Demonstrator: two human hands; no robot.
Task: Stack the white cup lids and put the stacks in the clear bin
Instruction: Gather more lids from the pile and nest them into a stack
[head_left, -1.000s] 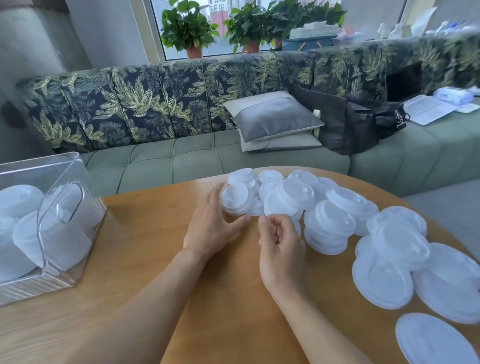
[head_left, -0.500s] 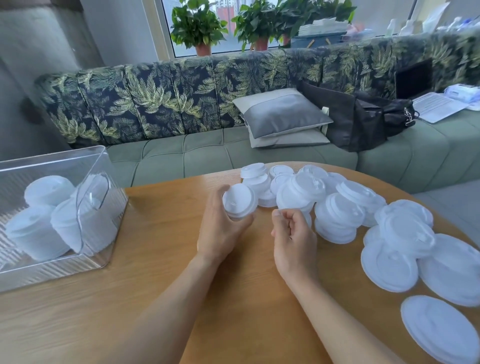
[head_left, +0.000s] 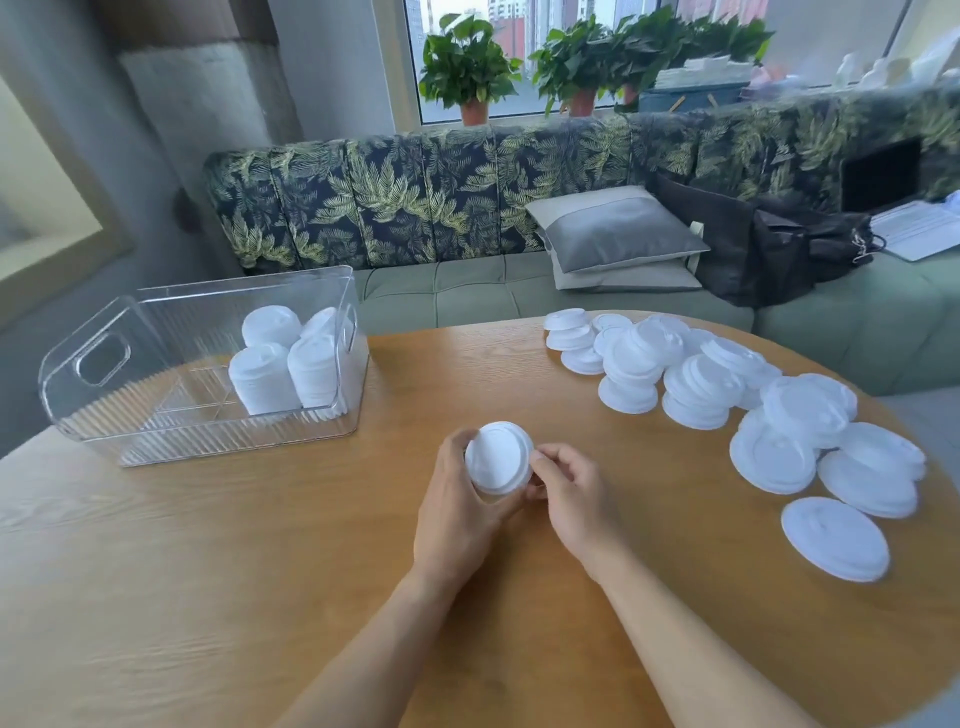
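Observation:
My left hand (head_left: 457, 514) grips a small stack of white cup lids (head_left: 498, 457) above the middle of the round wooden table (head_left: 260, 571). My right hand (head_left: 571, 493) touches the stack's right edge with curled fingers. Many loose white lids (head_left: 696, 384) lie in a pile along the table's right side, smaller ones at the back, larger flat ones (head_left: 834, 538) nearer the front. The clear bin (head_left: 104, 395) stands at the table's left, with several lid stacks (head_left: 265, 379) in its right half.
Behind the table runs a green sofa (head_left: 467, 296) with a leaf-print back, a grey cushion (head_left: 613, 234) and a black bag (head_left: 779, 244). Potted plants (head_left: 467, 67) stand on the window sill. The table's edge curves away at the far right.
My left hand lifted the small lid stack out of the pile and brought it toward me, to the table's middle. My right hand closed in on it. The view swung left, showing the whole bin.

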